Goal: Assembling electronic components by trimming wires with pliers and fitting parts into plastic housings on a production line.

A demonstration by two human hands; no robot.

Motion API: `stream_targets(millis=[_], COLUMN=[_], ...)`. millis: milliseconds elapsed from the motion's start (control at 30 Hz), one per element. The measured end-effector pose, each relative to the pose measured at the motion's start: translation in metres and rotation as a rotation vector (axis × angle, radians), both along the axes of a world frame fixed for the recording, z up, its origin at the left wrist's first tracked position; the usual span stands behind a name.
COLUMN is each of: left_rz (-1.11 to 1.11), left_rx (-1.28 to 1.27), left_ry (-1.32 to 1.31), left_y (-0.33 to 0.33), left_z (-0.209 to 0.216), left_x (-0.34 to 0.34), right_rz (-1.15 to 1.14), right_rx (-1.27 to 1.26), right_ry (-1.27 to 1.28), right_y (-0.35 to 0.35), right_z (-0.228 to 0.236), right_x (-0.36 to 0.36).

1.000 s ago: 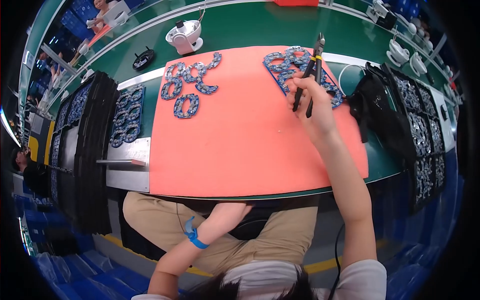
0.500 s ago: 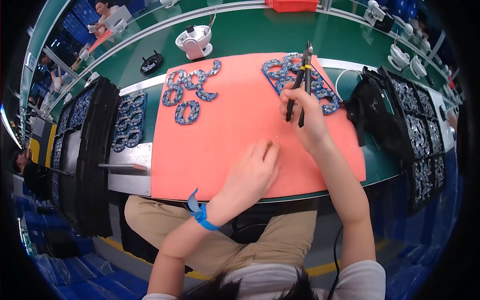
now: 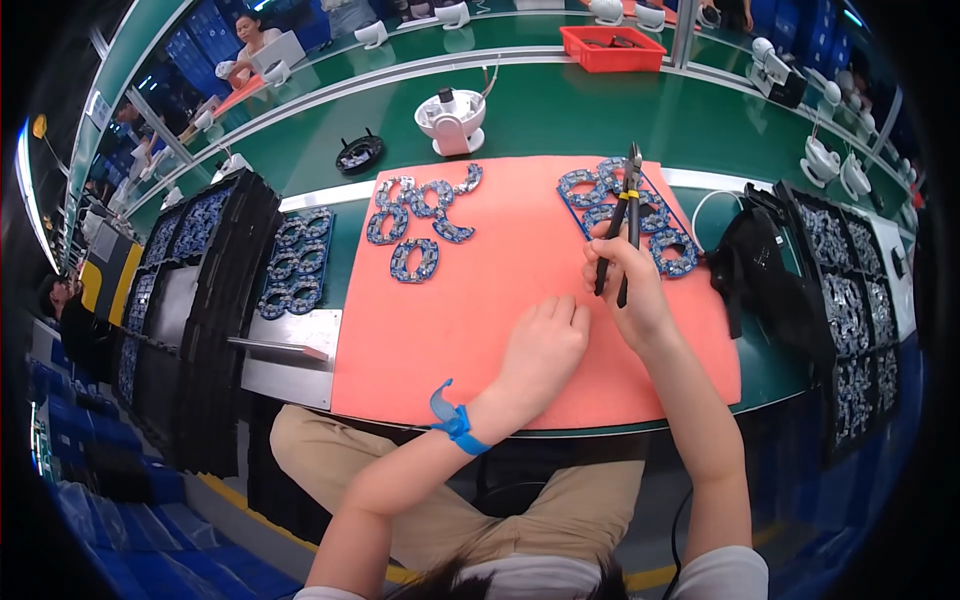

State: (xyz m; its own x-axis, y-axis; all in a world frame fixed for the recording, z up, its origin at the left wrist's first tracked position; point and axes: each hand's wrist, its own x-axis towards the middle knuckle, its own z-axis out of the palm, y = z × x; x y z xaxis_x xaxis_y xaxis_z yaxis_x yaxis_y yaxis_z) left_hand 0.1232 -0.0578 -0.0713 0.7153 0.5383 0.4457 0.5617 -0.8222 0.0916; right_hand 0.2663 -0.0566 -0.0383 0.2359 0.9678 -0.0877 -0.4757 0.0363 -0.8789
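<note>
Quick count, mat and surroundings

From here I see two hands: one left hand (image 3: pixel 546 348), one right hand (image 3: pixel 640 300). One pair of cutters (image 3: pixel 631 180), one blue wristband (image 3: pixel 459 428), one coral mat (image 3: pixel 450 350), one detached ring board (image 3: pixel 432 259) at front, one round black part (image 3: pixel 358 153).

Over my remote feed, I see a green table (image 3: pixel 560 112), a metal post (image 3: pixel 684 40) behind it, grey floor (image 3: pixel 235 519) with yellow striping (image 3: pixel 252 507), and white light (image 3: pixel 35 178) far left.
</note>
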Motion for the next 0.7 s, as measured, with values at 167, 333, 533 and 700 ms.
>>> stream_targets(millis=[167, 333, 533, 700], left_rz=[-0.004, -0.716, -0.462, -0.239], left_rx=[-0.112, -0.936, -0.748, -0.822], left_ry=[-0.019, 0.149, 0.415, 0.264], left_y=[-0.010, -0.045, -0.085, -0.079], left_z=[0.000, 0.022, -0.036, -0.034], left_x=[-0.005, -0.047, -0.075, -0.073], right_rz=[-0.002, 0.013, 0.011, -0.004], right_rx=[0.001, 0.002, -0.021, -0.024], right_ry=[0.000, -0.015, -0.034, -0.060], right_y=[0.002, 0.003, 0.001, 0.006], right_z=[-0.002, -0.001, 0.001, -0.013], right_x=[0.003, 0.003, -0.002, 0.003])
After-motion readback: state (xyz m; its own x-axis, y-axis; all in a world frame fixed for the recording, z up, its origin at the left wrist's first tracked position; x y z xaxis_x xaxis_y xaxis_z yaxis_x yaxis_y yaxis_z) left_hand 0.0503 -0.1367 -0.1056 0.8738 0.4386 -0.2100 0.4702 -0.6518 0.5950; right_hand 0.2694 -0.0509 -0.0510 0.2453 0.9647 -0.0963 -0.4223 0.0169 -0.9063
